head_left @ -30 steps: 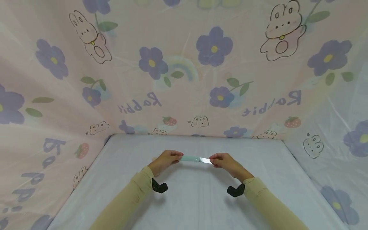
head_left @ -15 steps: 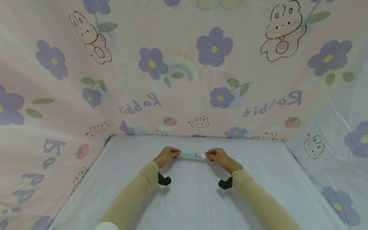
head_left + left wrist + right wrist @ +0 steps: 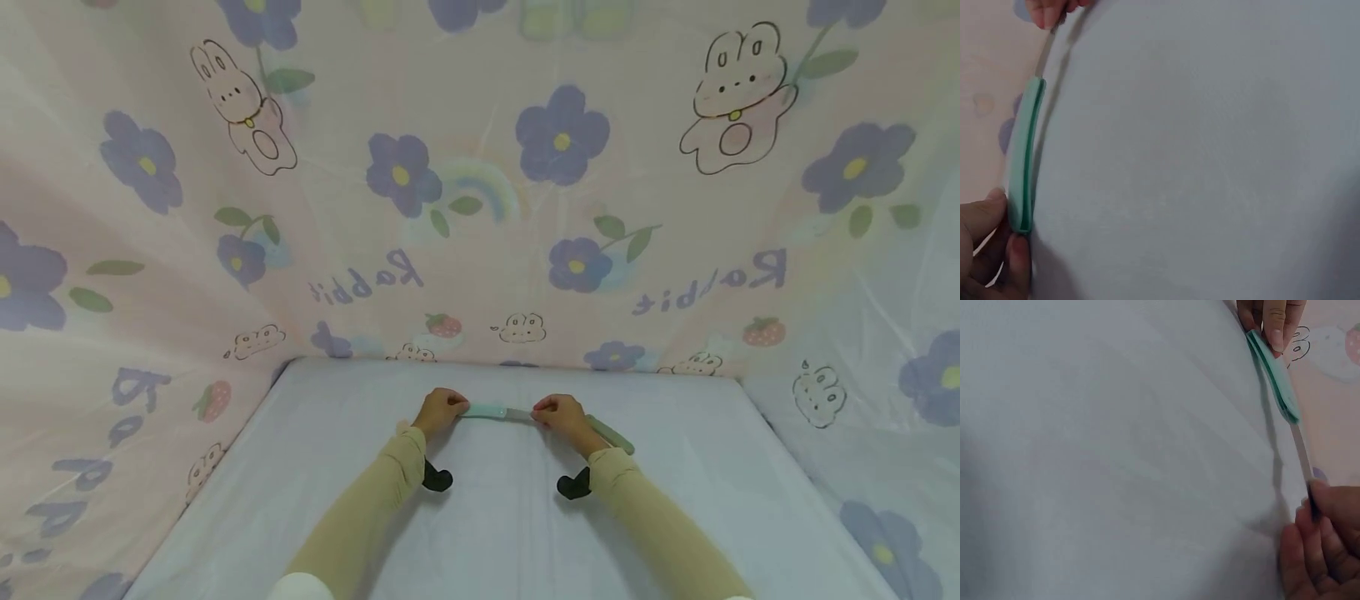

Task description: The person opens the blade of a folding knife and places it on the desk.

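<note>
A small folding knife with a mint green handle is held level between both hands, its blade swung out in line with the handle. My left hand pinches the handle's far end between thumb and fingers. At the other end, my right hand pinches the blade near its tip, which the fingers cover. The left wrist view shows the slot along the handle. From the right wrist, a thin strip of blade shows between the handle and my right fingertips.
A grey-green elongated object lies on the white table surface behind my right wrist, partly hidden. Something beige peeks out beside my left wrist. Patterned fabric walls rise at the back and both sides.
Both hands have moved a little forward and closer together, carrying the knife. The blade has turned from shiny to dull grey. More of the grey-green object shows behind the right wrist.
</note>
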The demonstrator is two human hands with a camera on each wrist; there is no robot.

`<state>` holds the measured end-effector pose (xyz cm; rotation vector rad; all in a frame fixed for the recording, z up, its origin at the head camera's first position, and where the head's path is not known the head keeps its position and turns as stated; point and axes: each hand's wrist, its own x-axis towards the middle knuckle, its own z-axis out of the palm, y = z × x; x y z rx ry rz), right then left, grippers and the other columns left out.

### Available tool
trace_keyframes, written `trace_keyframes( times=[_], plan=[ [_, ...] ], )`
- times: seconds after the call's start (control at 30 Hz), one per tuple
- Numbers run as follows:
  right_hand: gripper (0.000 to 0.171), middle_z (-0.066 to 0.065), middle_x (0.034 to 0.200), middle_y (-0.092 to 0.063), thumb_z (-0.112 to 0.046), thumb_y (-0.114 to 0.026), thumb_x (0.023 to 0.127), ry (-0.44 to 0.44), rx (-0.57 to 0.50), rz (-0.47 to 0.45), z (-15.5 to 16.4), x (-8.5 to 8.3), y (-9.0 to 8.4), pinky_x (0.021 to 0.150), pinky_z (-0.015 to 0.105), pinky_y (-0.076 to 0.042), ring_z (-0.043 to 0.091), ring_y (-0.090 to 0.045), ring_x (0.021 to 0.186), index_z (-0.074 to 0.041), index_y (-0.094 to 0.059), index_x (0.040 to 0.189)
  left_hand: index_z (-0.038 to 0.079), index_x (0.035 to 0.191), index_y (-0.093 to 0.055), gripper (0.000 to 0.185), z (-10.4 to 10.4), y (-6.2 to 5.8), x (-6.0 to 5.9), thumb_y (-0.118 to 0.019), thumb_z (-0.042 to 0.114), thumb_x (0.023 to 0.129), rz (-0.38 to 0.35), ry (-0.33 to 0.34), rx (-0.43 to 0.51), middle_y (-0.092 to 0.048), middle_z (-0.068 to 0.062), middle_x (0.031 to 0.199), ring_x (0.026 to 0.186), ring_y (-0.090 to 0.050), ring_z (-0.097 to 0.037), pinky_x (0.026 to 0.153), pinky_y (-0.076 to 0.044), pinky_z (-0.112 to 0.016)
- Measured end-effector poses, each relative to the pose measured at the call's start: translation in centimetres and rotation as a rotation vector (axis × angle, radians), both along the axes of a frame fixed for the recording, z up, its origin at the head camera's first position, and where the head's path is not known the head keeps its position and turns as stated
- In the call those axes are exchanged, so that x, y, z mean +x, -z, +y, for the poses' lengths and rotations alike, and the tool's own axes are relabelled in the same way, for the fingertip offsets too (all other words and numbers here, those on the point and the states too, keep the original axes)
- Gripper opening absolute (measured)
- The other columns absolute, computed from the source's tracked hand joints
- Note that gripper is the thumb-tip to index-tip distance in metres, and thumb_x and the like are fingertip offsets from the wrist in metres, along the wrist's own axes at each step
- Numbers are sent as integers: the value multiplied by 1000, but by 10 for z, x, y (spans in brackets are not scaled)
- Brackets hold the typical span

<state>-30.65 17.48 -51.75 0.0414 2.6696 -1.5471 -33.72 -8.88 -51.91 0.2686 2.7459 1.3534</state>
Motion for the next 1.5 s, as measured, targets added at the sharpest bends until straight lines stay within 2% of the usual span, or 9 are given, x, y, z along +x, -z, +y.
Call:
trace_keyframes(
  times=[0.17, 0.3, 0.4, 0.57, 0.73, 1.0, 1.27, 1.5],
  plan=[
    [10, 2, 73, -61, -11, -72, 81, 19, 23, 27, -3, 4, 7, 57, 24, -45, 13, -53, 65, -2, -67, 86, 8, 90, -71, 10, -1, 6, 3, -66, 16, 87, 28, -16, 5, -65, -1, 89, 89, -58, -18, 82, -46, -37],
    [10, 2, 74, -62, -12, -72, 81, 24, 59, 43, -3, 6, 8, 59, 26, -44, 15, -53, 67, -4, -68, 85, 5, 90, -70, 10, -1, 3, 9, -66, 14, 87, 81, 14, 0, -65, -3, 87, 85, -58, -19, 78, -47, -35],
    [10, 2, 76, -61, -14, -71, 82, 14, 85, 35, -2, 6, 8, 61, 27, -43, 15, -52, 69, -5, -67, 85, 4, 90, -70, 11, -1, 5, 10, -67, 15, 86, 103, 32, 11, -65, -3, 86, 83, -58, -18, 74, -48, -35],
    [13, 1, 76, -62, -17, -72, 82, 4, 126, 50, -2, 5, 8, 62, 28, -43, 16, -53, 70, -7, -66, 86, 5, 92, -70, 11, 2, 8, 9, -66, 14, 87, 92, 15, 23, -66, -4, 90, 88, -58, -20, 79, -47, -38],
    [14, 1, 75, -61, -20, -72, 82, 21, 145, 77, -4, 4, 10, 60, 27, -43, 15, -53, 68, -7, -66, 86, 7, 93, -71, 11, 3, 9, 6, -65, 16, 88, 94, 2, -9, -65, -2, 90, 87, -57, -17, 79, -47, -34],
    [12, 1, 77, -59, -17, -71, 82, 27, 178, 154, -10, 4, 13, 60, 27, -44, 15, -53, 69, -7, -65, 86, 6, 92, -71, 10, 2, 0, 12, -66, 13, 87, 86, 10, 21, -66, -2, 88, 85, -58, -17, 78, -48, -35],
    [11, 3, 82, -59, -13, -70, 82, 52, 163, 171, -11, 6, 15, 68, 31, -45, 17, -52, 76, -6, -65, 89, 6, 94, -70, 11, 2, 3, 12, -65, 14, 88, 71, -3, 20, -65, -2, 90, 85, -57, -16, 79, -47, -34],
    [9, 4, 83, -59, -11, -69, 83, 55, 128, 166, -14, 11, 14, 67, 31, -46, 18, -52, 76, -5, -65, 88, 4, 95, -69, 11, 4, 4, 13, -64, 11, 88, 83, -7, 19, -65, -4, 91, 86, -58, -18, 79, -48, -36]
  ],
)
